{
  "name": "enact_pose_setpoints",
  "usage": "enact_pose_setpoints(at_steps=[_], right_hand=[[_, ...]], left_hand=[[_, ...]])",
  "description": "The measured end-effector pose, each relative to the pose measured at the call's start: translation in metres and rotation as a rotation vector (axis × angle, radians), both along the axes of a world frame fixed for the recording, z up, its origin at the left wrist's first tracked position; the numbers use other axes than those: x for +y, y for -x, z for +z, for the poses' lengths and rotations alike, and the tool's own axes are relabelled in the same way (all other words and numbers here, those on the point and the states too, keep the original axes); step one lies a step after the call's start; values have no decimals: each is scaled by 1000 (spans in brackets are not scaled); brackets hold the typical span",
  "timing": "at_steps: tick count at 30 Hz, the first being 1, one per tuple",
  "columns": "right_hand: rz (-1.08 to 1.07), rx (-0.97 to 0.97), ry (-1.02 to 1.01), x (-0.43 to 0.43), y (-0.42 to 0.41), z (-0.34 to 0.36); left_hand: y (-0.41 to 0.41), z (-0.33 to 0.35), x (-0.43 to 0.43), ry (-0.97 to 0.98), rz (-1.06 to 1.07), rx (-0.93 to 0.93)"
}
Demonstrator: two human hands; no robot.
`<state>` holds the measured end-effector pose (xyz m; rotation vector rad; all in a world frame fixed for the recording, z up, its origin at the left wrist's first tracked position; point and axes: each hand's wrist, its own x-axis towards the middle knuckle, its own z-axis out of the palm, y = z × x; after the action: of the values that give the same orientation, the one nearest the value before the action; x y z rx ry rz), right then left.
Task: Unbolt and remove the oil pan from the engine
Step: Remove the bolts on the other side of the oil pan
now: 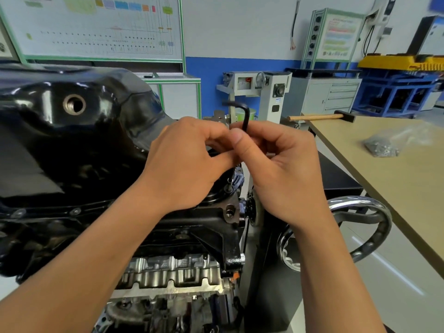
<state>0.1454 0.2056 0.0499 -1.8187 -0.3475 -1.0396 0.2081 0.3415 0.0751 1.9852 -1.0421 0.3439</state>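
Head: left hand, right hand pinch L-shaped hex key (black).

A tan table stands at the right. A wooden-handled hammer lies along its far edge, and a clear bag of small metal parts sits nearer the middle. A chrome handwheel hangs just beside the table's near edge. A wiring chart covers the back wall, and a grey drawer cabinet stands beyond the table.
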Motion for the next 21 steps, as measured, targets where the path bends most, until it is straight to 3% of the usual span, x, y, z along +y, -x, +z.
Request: enact_pose_setpoints(at_steps=[5,10,16,21], right_hand=[[-17,-20,-108,-3,-1,0],[-28,9,-17,-3,1,3],[-35,70,55,-6,2,1],[4,81,-104,-15,1,-2]], left_hand=[[3,-3,-3,19,88,-46],[3,1,0,-73,13,-47],[1,-1,-3,8,29,-25],[2,-7,-7,41,171,-98]])
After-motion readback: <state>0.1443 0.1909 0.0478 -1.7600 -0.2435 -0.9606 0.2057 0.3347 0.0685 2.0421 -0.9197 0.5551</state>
